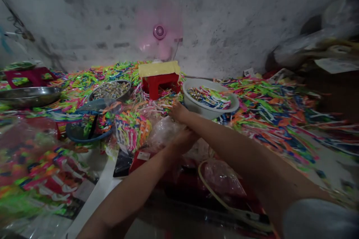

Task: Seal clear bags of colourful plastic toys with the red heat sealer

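My right hand (pixel 178 112) reaches forward past the left one, beside the white basin (pixel 209 112) and over clear plastic. Its fingers are small and blurred, so their grip is unclear. My left hand (pixel 185 139) lies under my right forearm, at the crumpled clear plastic bags (pixel 164 130); its fingers are hidden. To the left of the hands stands a clear bag packed with colourful strips (pixel 131 129). Below the hands is a red machine-like body (pixel 140 160) with a pale hose (pixel 209 190) curving across it. The white basin holds small beads and coloured strips.
A red stool (pixel 154 87) with a yellow top stands ahead, before a pink fan (pixel 159 33) at the wall. Left are a metal bowl of small pieces (pixel 110 90), a blue basket (pixel 88 140) and a steel basin (pixel 30 97). Colourful strips (pixel 266 108) cover much of the floor.
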`<state>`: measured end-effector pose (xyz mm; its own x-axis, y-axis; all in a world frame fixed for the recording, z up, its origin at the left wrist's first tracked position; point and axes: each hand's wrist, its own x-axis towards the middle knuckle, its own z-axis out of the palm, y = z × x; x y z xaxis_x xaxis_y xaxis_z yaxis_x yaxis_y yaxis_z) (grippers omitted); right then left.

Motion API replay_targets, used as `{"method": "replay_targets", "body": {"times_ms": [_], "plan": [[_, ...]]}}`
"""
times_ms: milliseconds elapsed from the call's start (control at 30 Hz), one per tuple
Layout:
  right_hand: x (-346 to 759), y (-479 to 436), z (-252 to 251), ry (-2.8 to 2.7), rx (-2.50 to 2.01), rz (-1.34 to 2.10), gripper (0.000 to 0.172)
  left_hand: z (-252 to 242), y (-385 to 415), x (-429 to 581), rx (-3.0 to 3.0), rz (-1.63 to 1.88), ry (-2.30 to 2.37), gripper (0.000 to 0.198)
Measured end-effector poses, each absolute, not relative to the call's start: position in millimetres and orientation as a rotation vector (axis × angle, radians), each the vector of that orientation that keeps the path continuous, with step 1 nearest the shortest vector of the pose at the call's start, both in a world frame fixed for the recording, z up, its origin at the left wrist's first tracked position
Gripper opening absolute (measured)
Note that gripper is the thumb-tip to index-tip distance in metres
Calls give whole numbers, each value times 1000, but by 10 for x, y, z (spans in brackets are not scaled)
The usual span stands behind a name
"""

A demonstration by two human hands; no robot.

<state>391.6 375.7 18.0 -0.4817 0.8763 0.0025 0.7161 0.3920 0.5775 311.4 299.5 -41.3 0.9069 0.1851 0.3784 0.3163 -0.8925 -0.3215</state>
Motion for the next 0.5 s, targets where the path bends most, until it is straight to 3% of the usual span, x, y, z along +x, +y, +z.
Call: {"method": "replay_targets", "body": {"times_ms": [267,500], "plan": [[3950,3829,233,2364,1337,977,35,-322,2960,2893,-2764,-486,-224,46],[4330,3810,1218,2424,1554,1239,34,-525,3091,2534,-2934,-239,-540,46]]}}
